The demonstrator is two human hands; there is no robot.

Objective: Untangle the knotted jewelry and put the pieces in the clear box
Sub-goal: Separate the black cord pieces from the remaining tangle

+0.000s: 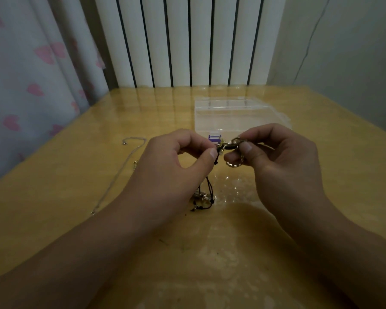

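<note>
A knotted cluster of jewelry, gold links tangled with black cord, is held up over the table between both hands. My left hand pinches its left end between thumb and forefinger. My right hand pinches the gold-link side, and a gold ring hangs below its fingers. Black cords with small charms dangle from the knot down to the tabletop. The clear box with a purple latch stands just behind my hands, its lid down.
A thin silver chain lies stretched out on the wooden table to the left, with a small gold piece beside it. A curtain hangs at the left, a white radiator behind the table, a wall at the right.
</note>
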